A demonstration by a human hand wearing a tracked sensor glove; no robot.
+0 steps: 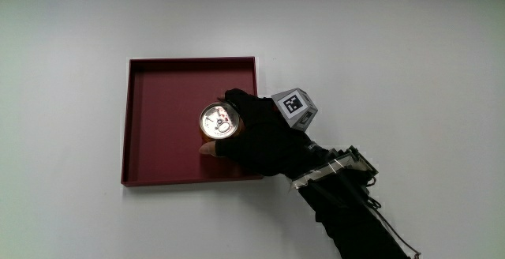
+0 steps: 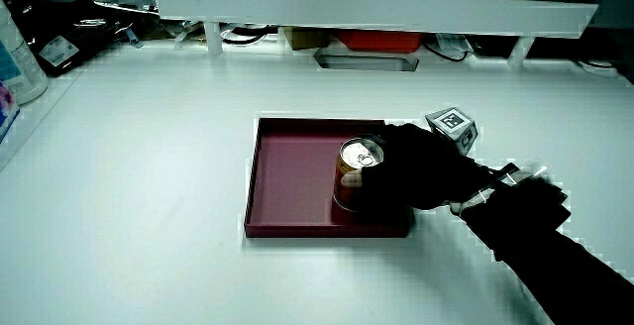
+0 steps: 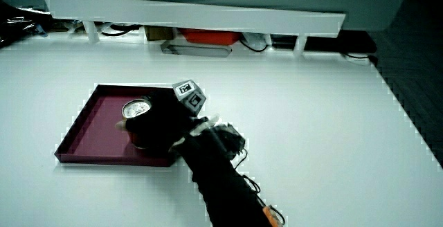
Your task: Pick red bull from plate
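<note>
White table (image 1: 410, 46), low partition (image 2: 376, 3)

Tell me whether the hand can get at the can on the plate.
Yes, it seems so: the hand already wraps the upright can on the red plate; nothing else stands near it.

No text, label or number can be read anywhere.
</note>
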